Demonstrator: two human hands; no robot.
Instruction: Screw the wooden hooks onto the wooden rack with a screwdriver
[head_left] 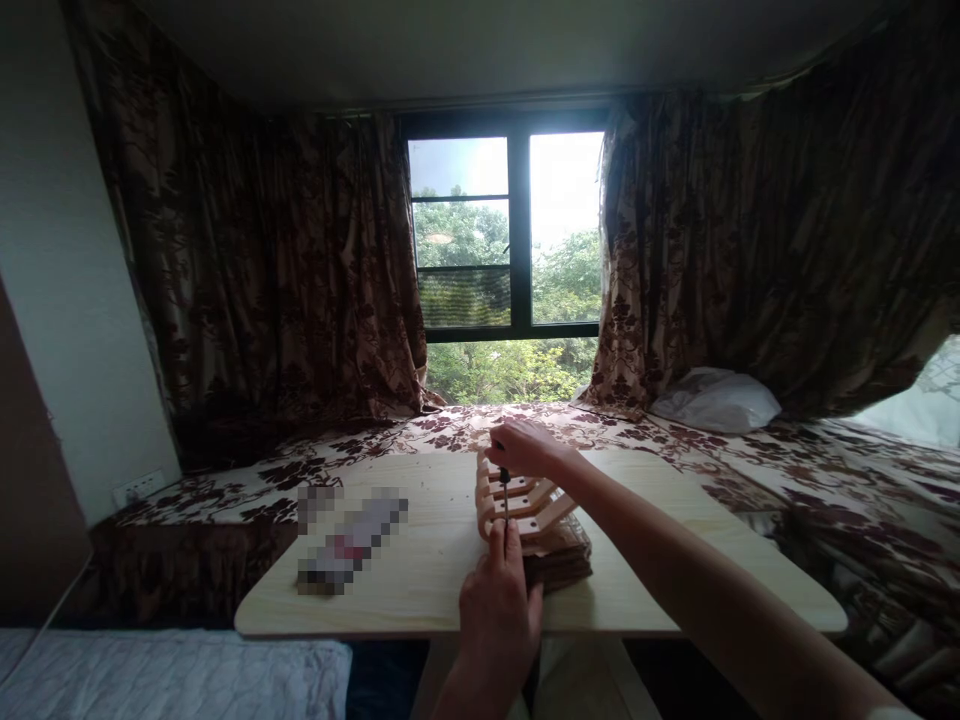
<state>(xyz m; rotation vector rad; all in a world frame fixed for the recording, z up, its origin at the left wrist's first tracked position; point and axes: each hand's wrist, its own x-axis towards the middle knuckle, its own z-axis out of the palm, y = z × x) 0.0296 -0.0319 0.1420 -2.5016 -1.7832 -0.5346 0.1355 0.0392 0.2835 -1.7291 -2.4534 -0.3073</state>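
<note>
A light wooden piece with several slats and dark holes rests on a brown stack on the pale wooden table. My right hand is closed round the dark handle of a screwdriver, whose shaft points down at the wooden piece. Below it, my left hand has its thumb and index finger together at the lower end of the shaft, against the near slat. The screwdriver's tip is hidden by these fingers.
On the table's left side lies a pixelated object. A patterned cloth surface runs behind and beside the table. A white plastic bag sits at the back right, near the curtains. A quilted pad is at the lower left.
</note>
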